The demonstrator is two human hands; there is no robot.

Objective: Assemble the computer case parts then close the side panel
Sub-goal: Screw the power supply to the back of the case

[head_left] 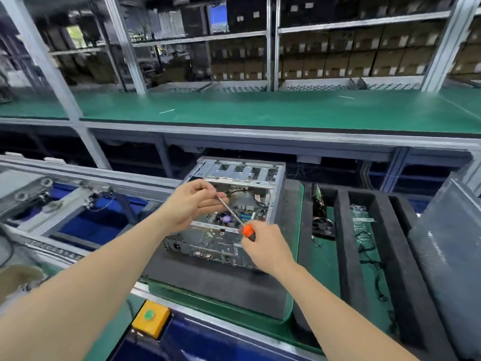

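Note:
An open metal computer case lies on a dark foam pad, its motherboard and cables showing through the open side. Above the case, my right hand grips the orange handle of a screwdriver. The steel shaft slants up and left to my left hand, whose fingers pinch the tip end. Whatever sits at the tip is hidden by those fingers. A grey side panel leans at the far right.
Black foam dividers to the right hold a small fan, a card and bagged cables. A yellow box with a green button sits near the front edge. Conveyor rails run to the left, and a green shelf lies behind.

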